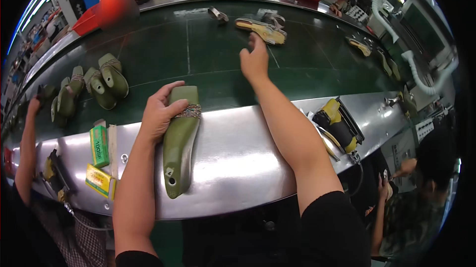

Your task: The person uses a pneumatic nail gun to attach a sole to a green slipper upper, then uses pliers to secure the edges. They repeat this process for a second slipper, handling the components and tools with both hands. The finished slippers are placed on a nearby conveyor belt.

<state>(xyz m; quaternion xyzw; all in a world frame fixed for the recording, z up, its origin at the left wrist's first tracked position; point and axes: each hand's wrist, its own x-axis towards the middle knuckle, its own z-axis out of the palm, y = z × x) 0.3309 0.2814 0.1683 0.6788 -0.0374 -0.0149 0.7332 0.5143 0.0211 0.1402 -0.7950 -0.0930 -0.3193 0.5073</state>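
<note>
My left hand [163, 108] is closed around the upper end of an olive-green shoe last [181, 143]. A band of multicoloured cord [191, 112] wraps the last below its toe, and a round hole shows at its lower end. My right hand [255, 61] reaches out over the dark green conveyor belt [208, 59]. Its fingers are partly stretched out, at the near edge of a tan and grey sandal sole piece [260, 30]. Whether the fingertips touch that piece I cannot tell. Nothing shows in this hand.
A yellow and black staple gun [337, 123] lies beside pliers [327, 143] on the steel ledge [238, 158]. Green [99, 145] and yellow [100, 180] staple boxes are at left. Several lasts [114, 76] stand on the belt. Co-workers are left, right and across.
</note>
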